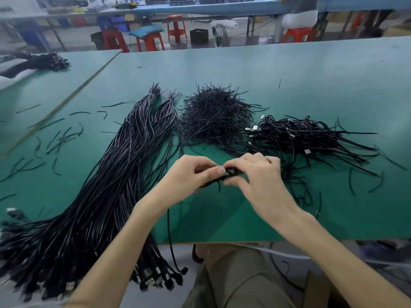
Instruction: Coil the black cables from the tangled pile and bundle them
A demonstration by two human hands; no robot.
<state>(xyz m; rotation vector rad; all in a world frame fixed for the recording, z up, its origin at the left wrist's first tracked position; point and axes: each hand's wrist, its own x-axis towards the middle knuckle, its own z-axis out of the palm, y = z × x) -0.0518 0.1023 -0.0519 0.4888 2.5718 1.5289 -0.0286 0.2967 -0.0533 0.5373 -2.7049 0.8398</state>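
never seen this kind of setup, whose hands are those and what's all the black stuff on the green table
No machine here: a person works with bare hands, and the single picture comes from a camera worn on their head, looking down. The left hand and right hand meet over the green table and pinch a small coil of black cable between them. Left of them lies a long sheaf of straight cables; in the middle a heap of short black strands, probably ties; on the right a pile of coiled cables.
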